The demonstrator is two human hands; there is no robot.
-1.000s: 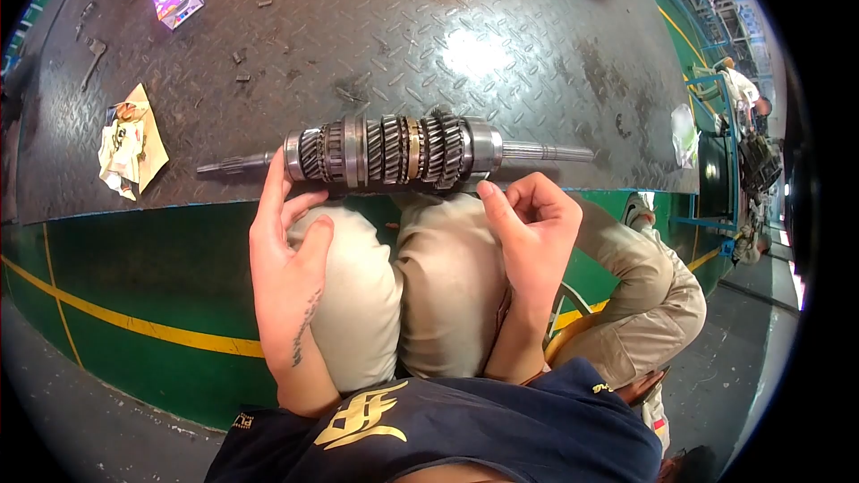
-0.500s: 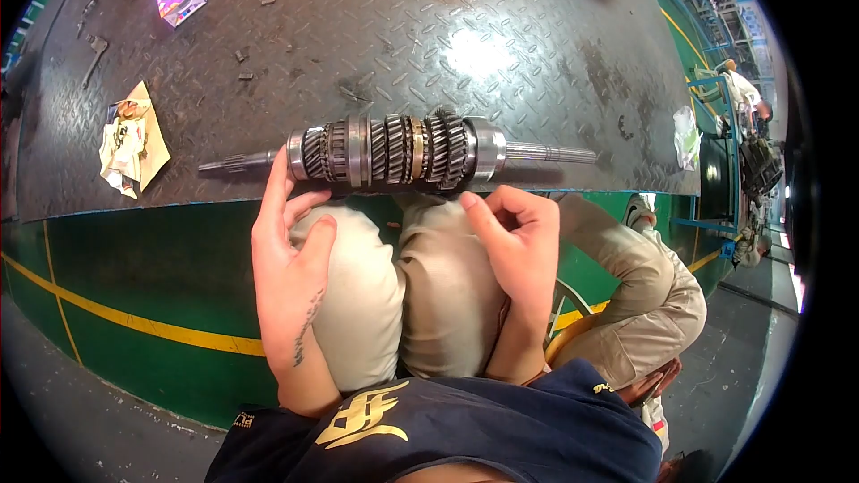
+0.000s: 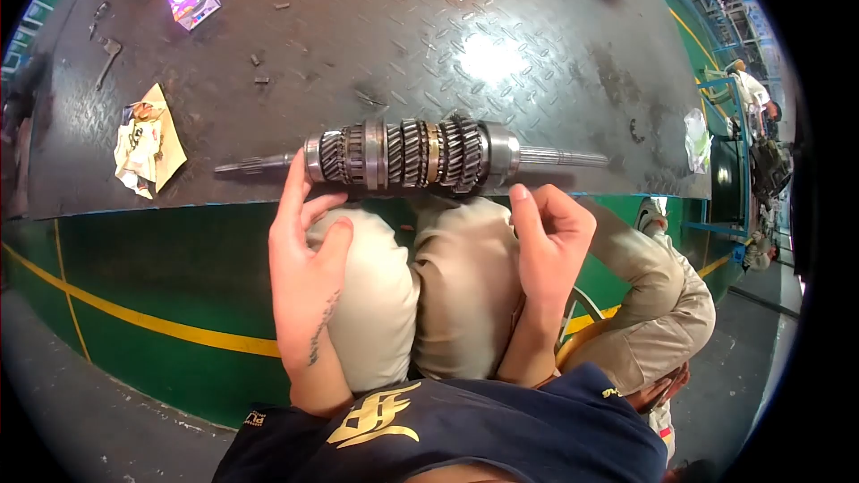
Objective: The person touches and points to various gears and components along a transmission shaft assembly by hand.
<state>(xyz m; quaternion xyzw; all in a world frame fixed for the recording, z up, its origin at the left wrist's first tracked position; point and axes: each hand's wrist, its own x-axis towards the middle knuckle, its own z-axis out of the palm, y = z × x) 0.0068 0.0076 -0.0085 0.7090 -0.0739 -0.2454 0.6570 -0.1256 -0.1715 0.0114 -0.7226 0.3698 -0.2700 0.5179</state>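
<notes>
A transmission gear shaft point(image 3: 400, 154) lies lengthwise along the near edge of the steel table, with helical gears, a brass-coloured ring point(image 3: 433, 153) and a splined end on each side. My left hand point(image 3: 306, 255) has its fingers stretched out, the index fingertip at the bearing point(image 3: 313, 158) on the shaft's left end. The thumb stands apart from the fingers. Just below the shaft's right-hand bearing point(image 3: 500, 152), my right hand point(image 3: 553, 237) is closed with the thumb pointing up. Nothing shows in its curled fingers, and the palm is hidden.
On the tread-plate table point(image 3: 295, 45) are a purple box point(image 3: 192, 0), crumpled packaging point(image 3: 148, 143), a wrench-like tool point(image 3: 108, 63), small metal pieces and a plastic bag point(image 3: 697, 141). A person's bent legs point(image 3: 658, 291) are at the right. My knees are below the table edge.
The whole view has shifted slightly. My right hand has moved right along the shaft, toward its right bearing. My left hand stays at the left end.
</notes>
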